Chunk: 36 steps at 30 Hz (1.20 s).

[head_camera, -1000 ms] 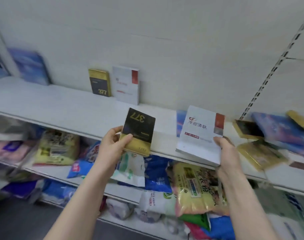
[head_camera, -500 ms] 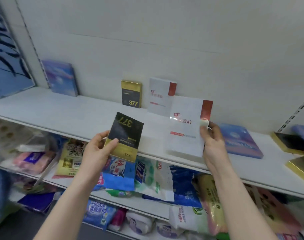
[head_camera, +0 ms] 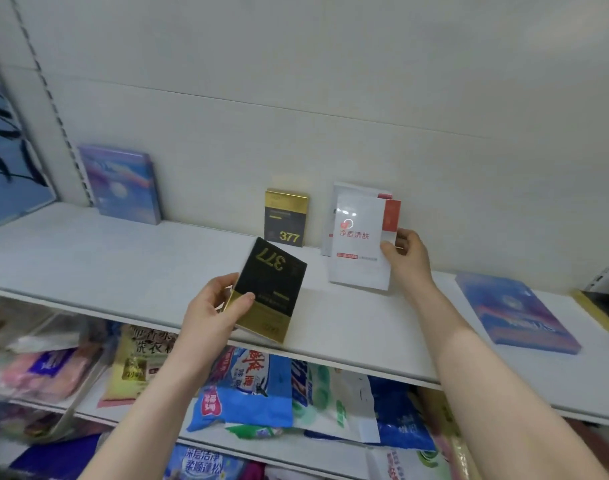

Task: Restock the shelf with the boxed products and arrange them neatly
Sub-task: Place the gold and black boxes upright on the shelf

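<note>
Carrying the flat white cardboard box with the red corner patch (head_camera: 360, 251) further back than half a second ago, now right up against the matching white box (head_camera: 355, 189) leaning on the wall and covering most of its front. Keeping the black-and-gold rectangular box printed 377 (head_camera: 272, 289) much where it was, upside down, out over the front part of the shelf.

Gripping the white box with the right hand (head_camera: 408, 254) at its right edge, thumb lying on the front, fingers curling behind; lower edge sitting down at the shelf, actual contact impossible to tell. Pinching the black-and-gold box with the left hand (head_camera: 214, 313) at its lower left corner, thumb across the gold band, fingers wrapping underneath, number end pointing toward the wall, near a second black-and-gold 377 box (head_camera: 286, 218) standing upright beside the white pair.

Working at a long white shelf board (head_camera: 123, 265) backed by a plain white wall panel (head_camera: 331, 98). Leaving a blue-and-purple flat box (head_camera: 514, 317) lying face up to the right, and another blue-and-purple box (head_camera: 123, 185) standing against the wall far to the left, well apart from the rest. Looking down past the shelf edge onto a lower shelf crowded with soft bags, a blue-and-white bag (head_camera: 247, 393) and a yellow bag (head_camera: 140, 362) among them.
</note>
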Motion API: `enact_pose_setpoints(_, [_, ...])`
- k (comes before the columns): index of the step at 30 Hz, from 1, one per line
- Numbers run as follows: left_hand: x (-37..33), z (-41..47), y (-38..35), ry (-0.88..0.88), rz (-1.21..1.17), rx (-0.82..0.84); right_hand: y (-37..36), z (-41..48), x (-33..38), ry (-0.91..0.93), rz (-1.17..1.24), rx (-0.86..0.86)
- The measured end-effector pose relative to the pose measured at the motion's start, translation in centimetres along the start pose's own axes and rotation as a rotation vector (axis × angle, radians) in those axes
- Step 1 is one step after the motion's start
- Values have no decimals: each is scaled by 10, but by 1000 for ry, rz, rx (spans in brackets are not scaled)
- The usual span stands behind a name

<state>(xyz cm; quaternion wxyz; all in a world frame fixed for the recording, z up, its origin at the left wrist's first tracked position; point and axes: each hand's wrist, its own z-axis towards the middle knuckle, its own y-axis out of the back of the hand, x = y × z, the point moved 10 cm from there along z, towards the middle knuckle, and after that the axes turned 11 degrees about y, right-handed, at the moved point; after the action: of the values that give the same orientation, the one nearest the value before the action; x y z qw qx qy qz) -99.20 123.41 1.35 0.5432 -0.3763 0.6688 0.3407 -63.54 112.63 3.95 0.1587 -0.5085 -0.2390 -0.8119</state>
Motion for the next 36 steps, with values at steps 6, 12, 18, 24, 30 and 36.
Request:
enact_pose_setpoints(6, [-1, 21, -1, 7, 24, -15, -2, 26, 0, 52, -262, -12])
enact_pose_setpoints(12, [-3, 37, -7, -11, 63, -19, -12, 36, -7, 99, -455, -26])
enact_pose_setpoints(18, [2, 46, -9, -11, 97, -9, 5, 22, 23, 234, -476, -201])
enact_pose_setpoints(24, [2, 55, -10, -8, 92, -19, -61, -11, 89, 453, -290, 183])
enact_pose_setpoints(30, [-14, 69, -15, -92, 120, 34, -144, -49, 92, 447, -257, 761])
enact_pose_setpoints(36, [-5, 92, 9, 53, -188, 26, -151, -33, 73, 150, 201, 645])
